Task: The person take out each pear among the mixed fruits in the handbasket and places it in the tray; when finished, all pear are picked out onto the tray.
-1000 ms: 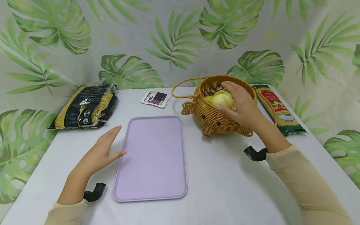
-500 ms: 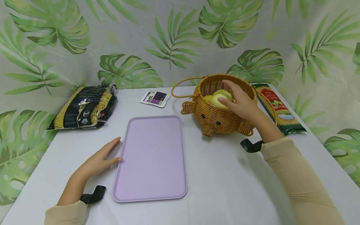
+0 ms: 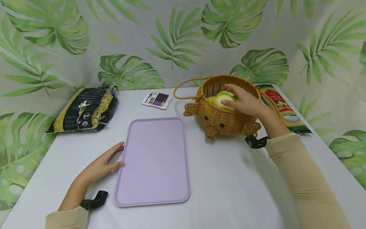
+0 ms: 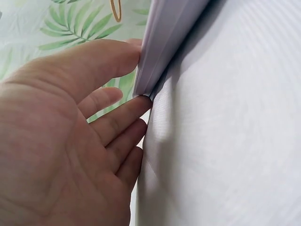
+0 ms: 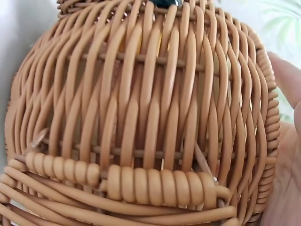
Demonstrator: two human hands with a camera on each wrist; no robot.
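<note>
My left hand lies along the left edge of the pale purple tray. In the left wrist view its thumb and fingertips touch the tray's rim, the fingers only lightly bent. Over the mouth of the wicker basket, which has an animal face, is my right hand. Its thumb reaches the pale green round fruit or vegetable inside, with fingers spread behind. Something yellow sits beside that piece. Basket weave fills the right wrist view, hiding the right fingertips.
A black and yellow bag of pasta lies at the back left. Behind the tray is a small white and purple packet. A green and red food packet lies right of the basket, whose handle loop sticks out leftward.
My left hand has come down onto the tray's left edge. My right hand has sunk lower into the basket's mouth, closer around the pale green piece. Tray and packets stay put.
</note>
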